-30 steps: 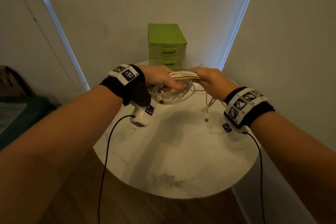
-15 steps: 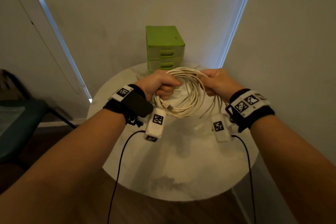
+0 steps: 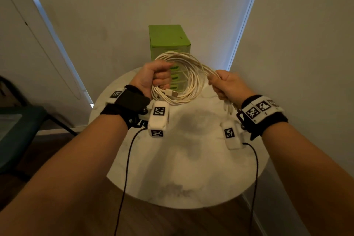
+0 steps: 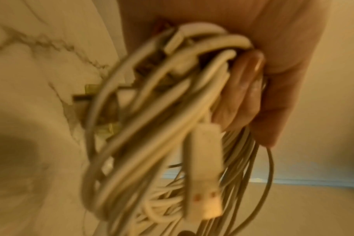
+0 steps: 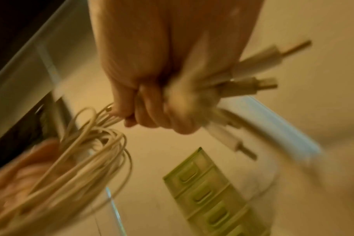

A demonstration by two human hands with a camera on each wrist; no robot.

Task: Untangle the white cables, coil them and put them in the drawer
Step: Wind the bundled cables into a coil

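Observation:
A coil of white cables [image 3: 191, 80] hangs in the air above the round marble table [image 3: 183, 168]. My left hand [image 3: 157, 76] grips the coil's left side, fingers curled round the strands [image 4: 172, 111]; a USB plug [image 3: 172, 93] sticks out below it. My right hand [image 3: 224, 84] grips the right side of the bundle [image 5: 103, 143], with several plug ends [image 5: 259, 79] poking out past its fist. Behind the coil stands the green drawer unit [image 3: 168, 38], its drawers [image 5: 208, 194] closed.
The table stands in a corner between two pale walls, with a bright window strip [image 3: 247, 15] at the right. A dark chair or bench [image 3: 17, 130] is on the left over wooden floor. Black sensor wires [image 3: 126, 168] hang from both wrists.
Both hands have lifted the cable bundle off the table and toward me, and it has opened into a round upright coil. My hands have moved a little apart.

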